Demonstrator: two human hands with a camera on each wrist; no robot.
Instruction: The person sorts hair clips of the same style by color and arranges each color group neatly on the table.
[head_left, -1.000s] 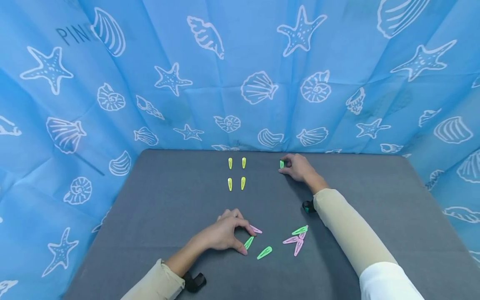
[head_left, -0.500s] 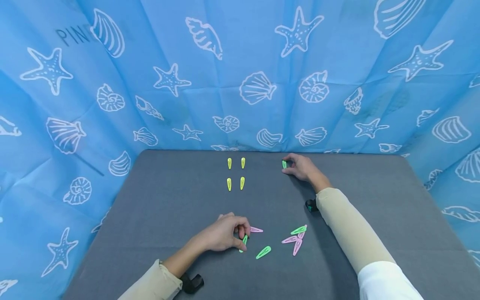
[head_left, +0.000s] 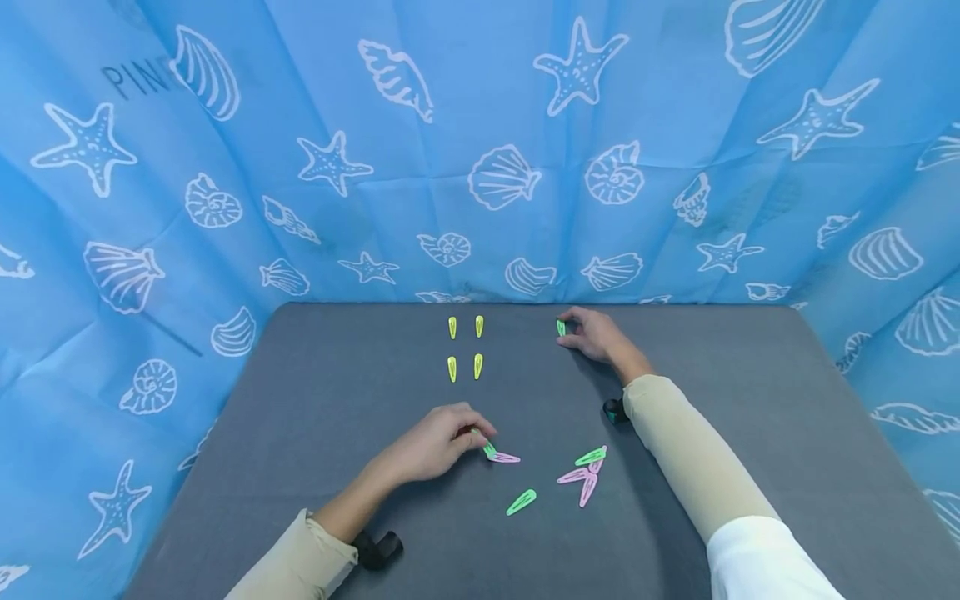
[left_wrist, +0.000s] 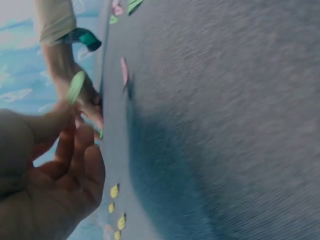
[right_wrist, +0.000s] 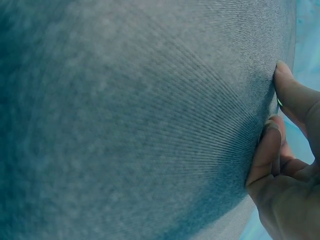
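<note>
My left hand [head_left: 435, 443] pinches a green snap hair clip [left_wrist: 76, 87] between thumb and fingers, raised off the table in the left wrist view. Just beyond that clip, in the head view, lies a pink hair clip [head_left: 508, 458]. At the back of the table my right hand [head_left: 600, 336] holds another green hair clip [head_left: 561, 327] by its two ends, thumb at the near one. The right wrist view hides most of that clip behind the fingers. Left of the right hand, several yellow hair clips [head_left: 478, 367] lie in two rows.
One loose green clip [head_left: 521, 502] lies at the front middle of the grey table [head_left: 337, 392]. To its right is a small overlapping pile of pink clips [head_left: 588, 492] with a green clip [head_left: 591, 457] on top. A blue patterned curtain [head_left: 450, 200] borders the table's back.
My left hand has picked up the green clip from beside the pink one and moved slightly away from me. The right hand stays at the back with its green clip.
</note>
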